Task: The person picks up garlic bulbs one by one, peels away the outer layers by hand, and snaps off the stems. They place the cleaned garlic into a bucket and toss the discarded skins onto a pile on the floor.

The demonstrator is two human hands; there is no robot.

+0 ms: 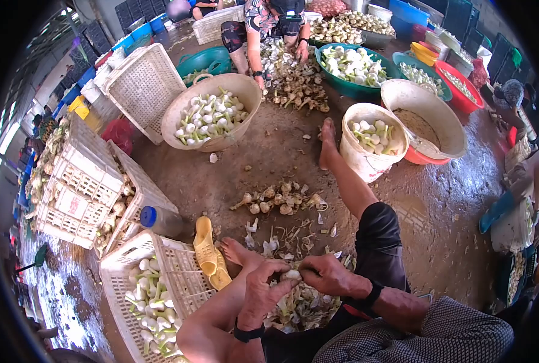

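Between my knees, my left hand (268, 287) has its fingers wrapped round a whitish garlic bulb (291, 276). My right hand (330, 273) is closed against the bulb's right side, with thumb and fingers pinched; what they pinch is too small to make out. Below both hands lies a heap of garlic peelings (306, 305). On the floor ahead is a small pile of unpeeled garlic bulbs (281, 198). At the left, a white crate (179, 266) holds peeled garlic with green stems (154, 302).
A beige basin (173, 115) and a white bucket (348, 142) hold peeled garlic. Yellow sandals (211, 257) and a blue-lidded jar (163, 219) stand beside the crate. Stacked crates (85, 175) rise at the left. Another person (272, 18) sits opposite, hands at a larger garlic pile (294, 78).
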